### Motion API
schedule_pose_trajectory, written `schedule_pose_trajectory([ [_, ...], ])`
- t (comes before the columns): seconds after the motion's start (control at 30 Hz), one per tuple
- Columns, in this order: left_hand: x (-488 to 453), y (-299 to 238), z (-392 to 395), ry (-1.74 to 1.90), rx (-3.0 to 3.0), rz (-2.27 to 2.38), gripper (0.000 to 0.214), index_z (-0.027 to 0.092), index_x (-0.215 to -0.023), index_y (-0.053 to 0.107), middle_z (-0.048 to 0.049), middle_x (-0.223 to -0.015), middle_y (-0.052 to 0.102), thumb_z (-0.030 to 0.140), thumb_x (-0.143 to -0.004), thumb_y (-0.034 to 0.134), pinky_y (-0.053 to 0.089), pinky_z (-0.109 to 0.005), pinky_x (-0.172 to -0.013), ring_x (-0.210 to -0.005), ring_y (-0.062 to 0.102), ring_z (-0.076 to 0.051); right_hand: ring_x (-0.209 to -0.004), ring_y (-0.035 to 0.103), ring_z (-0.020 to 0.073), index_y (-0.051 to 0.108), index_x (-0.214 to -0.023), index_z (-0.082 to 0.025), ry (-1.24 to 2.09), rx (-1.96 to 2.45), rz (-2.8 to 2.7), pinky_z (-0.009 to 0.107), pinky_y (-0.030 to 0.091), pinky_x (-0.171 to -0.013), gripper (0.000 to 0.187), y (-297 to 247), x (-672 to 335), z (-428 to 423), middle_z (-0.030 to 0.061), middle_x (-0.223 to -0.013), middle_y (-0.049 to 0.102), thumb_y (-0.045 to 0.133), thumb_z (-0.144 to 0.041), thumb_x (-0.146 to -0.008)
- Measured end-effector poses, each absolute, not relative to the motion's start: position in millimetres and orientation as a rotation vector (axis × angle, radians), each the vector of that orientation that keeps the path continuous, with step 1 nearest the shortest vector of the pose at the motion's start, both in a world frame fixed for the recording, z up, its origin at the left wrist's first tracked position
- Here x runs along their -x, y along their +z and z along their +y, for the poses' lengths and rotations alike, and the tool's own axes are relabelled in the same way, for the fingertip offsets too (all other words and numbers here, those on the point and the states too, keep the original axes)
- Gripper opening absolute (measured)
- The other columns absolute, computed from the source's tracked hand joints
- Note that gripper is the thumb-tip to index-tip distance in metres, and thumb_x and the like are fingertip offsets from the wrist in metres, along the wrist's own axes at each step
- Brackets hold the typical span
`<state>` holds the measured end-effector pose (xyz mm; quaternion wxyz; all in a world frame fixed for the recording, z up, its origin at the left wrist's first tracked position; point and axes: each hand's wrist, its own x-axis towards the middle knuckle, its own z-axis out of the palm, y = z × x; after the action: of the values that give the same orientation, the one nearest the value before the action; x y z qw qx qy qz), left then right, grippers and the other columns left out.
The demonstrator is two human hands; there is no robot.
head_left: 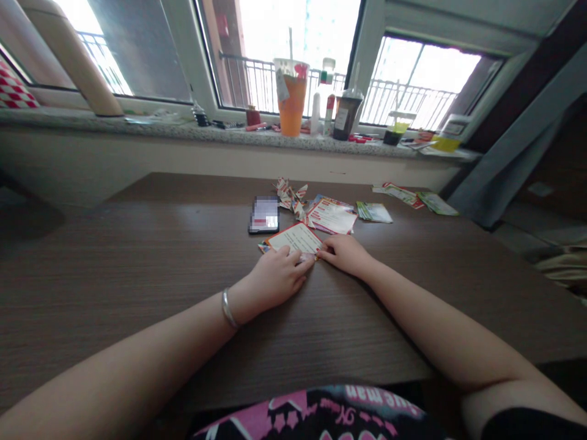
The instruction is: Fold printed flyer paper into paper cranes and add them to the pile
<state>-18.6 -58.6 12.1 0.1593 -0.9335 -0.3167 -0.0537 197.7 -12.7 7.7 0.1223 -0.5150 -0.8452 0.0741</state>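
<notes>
A printed paper sheet with an orange border lies on the brown wooden table in front of me. My left hand, with a silver bangle on the wrist, rests on the sheet's near edge, fingers curled and pressing down. My right hand meets it from the right, fingertips pinching the sheet's near right corner. Both hands touch the same sheet.
A phone lies just behind the sheet. Folded paper shapes and more leaflets lie beyond, with other leaflets at the far right. On the windowsill stand an orange cup, a dark drink cup and bottles.
</notes>
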Motion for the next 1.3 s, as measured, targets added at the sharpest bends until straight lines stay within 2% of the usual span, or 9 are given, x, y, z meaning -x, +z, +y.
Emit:
schedule_pose_trajectory([
  [0.27, 18.9, 9.5, -58.0, -0.179, 2.648, -0.916, 0.041, 0.021, -0.133, 0.049, -0.0113, -0.101, 0.06, 0.036, -0.096, 0.04, 0.042, -0.037, -0.074, -0.089, 0.054, -0.025, -0.079, 0.063, 0.0188, 0.069, -0.078, -0.021, 0.079, 1.576, -2.513, 0.027, 0.037, -0.067, 0.024, 9.7, -196.4, -12.8, 0.0045, -0.084, 0.072, 0.06, -0.042, -0.086],
  [0.5, 19.0, 11.2, -58.6, -0.166, 2.656, -0.925, 0.042, 0.021, -0.133, 0.05, -0.0121, -0.102, 0.06, 0.036, -0.095, 0.041, 0.041, -0.038, -0.075, -0.09, 0.053, -0.026, -0.071, 0.06, 0.0165, 0.067, -0.073, -0.021, 0.183, 1.547, -2.452, 0.026, 0.036, -0.062, 0.024, 5.0, -198.4, -11.8, 0.0029, -0.077, 0.07, 0.061, -0.04, -0.084],
  [0.87, 17.8, 11.1, -57.3, -0.214, 2.741, -0.896, 0.041, 0.019, -0.132, 0.049, -0.0109, -0.107, 0.059, 0.03, -0.093, 0.042, 0.039, -0.041, -0.089, -0.097, 0.052, -0.026, -0.068, 0.058, 0.0148, 0.065, -0.072, -0.02, 0.223, 1.54, -2.398, 0.025, 0.035, -0.061, 0.02, 4.0, -197.7, -14.9, 0.0014, -0.074, 0.069, 0.063, -0.037, -0.082],
  [1.03, 19.6, 12.0, -54.6, -0.196, 2.799, -0.841, 0.041, 0.017, -0.132, 0.049, -0.0109, -0.11, 0.059, 0.03, -0.094, 0.041, 0.04, -0.038, -0.089, -0.098, 0.051, -0.025, -0.065, 0.057, 0.0131, 0.065, -0.08, -0.019, 0.348, 1.512, -2.368, 0.023, 0.036, -0.059, 0.012, 2.7, -202.5, -17.4, 0.0009, -0.075, 0.068, 0.062, -0.031, -0.083],
  [1.3, 17.9, 10.6, -54.5, -0.184, 2.787, -0.835, 0.041, 0.017, -0.132, 0.05, -0.011, -0.107, 0.06, 0.03, -0.094, 0.042, 0.039, -0.038, -0.089, -0.092, 0.05, -0.024, -0.065, 0.056, 0.0124, 0.064, -0.08, -0.02, 0.417, 1.504, -2.346, 0.022, 0.035, -0.058, 0.007, 1.0, -211.8, -17.8, 0.0001, -0.076, 0.067, 0.059, -0.025, -0.08],
])
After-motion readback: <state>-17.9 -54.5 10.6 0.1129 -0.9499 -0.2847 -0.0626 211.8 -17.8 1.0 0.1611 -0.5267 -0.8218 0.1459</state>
